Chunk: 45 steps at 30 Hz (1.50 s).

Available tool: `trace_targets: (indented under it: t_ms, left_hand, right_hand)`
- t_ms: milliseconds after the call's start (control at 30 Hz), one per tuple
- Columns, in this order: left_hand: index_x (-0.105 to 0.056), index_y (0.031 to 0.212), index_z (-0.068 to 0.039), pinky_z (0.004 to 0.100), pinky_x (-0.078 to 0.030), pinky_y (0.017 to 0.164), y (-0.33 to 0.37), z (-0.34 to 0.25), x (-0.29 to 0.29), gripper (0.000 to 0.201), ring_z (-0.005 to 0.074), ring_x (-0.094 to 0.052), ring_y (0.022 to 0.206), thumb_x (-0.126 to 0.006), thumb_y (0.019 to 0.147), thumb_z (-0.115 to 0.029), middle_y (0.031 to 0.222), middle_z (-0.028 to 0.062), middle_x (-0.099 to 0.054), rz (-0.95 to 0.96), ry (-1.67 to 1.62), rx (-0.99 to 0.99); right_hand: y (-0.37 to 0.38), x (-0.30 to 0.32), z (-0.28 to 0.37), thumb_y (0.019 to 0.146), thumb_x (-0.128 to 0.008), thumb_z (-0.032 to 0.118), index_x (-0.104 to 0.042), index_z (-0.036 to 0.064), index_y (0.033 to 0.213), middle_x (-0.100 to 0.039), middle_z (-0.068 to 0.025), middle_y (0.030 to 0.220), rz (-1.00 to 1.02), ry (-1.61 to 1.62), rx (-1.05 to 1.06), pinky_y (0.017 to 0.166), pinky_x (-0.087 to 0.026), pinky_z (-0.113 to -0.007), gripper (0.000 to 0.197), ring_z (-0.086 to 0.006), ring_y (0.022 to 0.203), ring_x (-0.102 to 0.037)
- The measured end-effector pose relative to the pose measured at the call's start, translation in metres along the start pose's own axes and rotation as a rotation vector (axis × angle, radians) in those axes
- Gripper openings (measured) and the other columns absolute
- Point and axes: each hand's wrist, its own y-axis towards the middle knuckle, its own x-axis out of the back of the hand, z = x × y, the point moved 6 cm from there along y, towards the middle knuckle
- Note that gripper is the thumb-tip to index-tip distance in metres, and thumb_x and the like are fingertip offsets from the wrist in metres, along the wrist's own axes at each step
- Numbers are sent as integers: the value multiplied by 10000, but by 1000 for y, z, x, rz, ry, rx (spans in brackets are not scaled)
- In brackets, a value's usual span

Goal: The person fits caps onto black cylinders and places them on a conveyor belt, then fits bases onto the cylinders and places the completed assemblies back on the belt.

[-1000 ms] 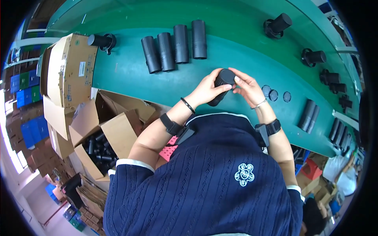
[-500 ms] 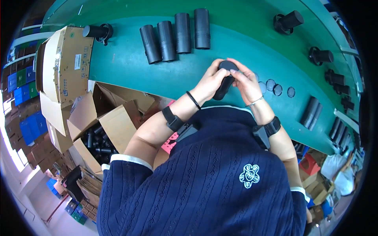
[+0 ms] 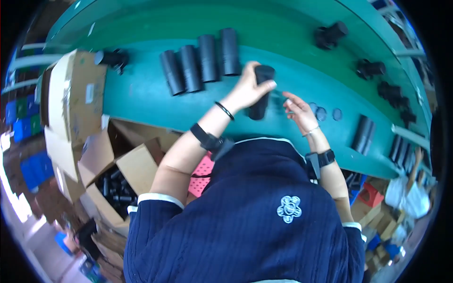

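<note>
The left grip clasps the black tube near its top; whether the right grip, apart, holds anything is unclear.

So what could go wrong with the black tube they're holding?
The left hand seems to be the only one gripping the tube, so it might slip and bang on the bench. The right hand is close to the thin discs, so it could knock them about. The four tubes lying nearby look round, so a bump might roll them.
</note>
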Motion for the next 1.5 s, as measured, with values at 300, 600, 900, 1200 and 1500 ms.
trace_targets:
  t_ms: [300, 600, 900, 1200, 1500]
  left_hand:
    - [-472, 1156, 42, 448, -487, 887, 140, 15, 37, 667, 370, -535, 1087, -738, 747, -414, 1173, 228, -528, -316, 1126, 185]
    - [-573, 1171, -65, 438, -435, 869, 110, -18, 18, 516, 333, -476, 1100, -743, 757, -323, 1177, 165, -503, -364, 1096, -263]
    - [-326, 1378, -52, 378, -417, 984, -11, -45, -74, 729, 262, -492, 1191, -747, 811, -233, 1244, 170, -487, 403, -346, -2]
    - [-311, 1323, -57, 387, -379, 994, -58, -20, -16, 796, 306, -435, 1186, -795, 694, -123, 1228, 167, -428, 140, 242, -161]
    - [-393, 1284, -60, 467, -319, 985, -72, -18, -15, 745, 354, -434, 1142, -792, 688, -263, 1199, 155, -455, 163, 488, -270]
  right_hand:
    - [-92, 286, 20, 794, -672, 271, -602, 89, 1103, -608, -134, 1116, -1220, -1293, -235, 843, -515, -441, 365, -331, 1056, -584]
    - [-111, 324, -5, 725, -744, 254, -468, 75, 1264, -561, -160, 1193, -1168, -1388, -476, 907, -466, -481, 631, -362, 1082, -546]
    - [-42, -5, 60, 770, -664, -48, -327, 75, 1365, -475, -87, 1311, 185, 67, 407, 935, -457, -359, 695, -184, 1155, -500]
    - [-13, -41, 51, 936, -564, 160, -497, 62, 1237, -543, -54, 1205, 320, 151, 218, 882, -467, -316, 324, -143, 1106, -527]
    - [-10, -49, 39, 937, -573, 133, -626, 42, 1144, -635, -47, 1041, 229, -28, 293, 839, -479, -271, 232, -132, 983, -585]
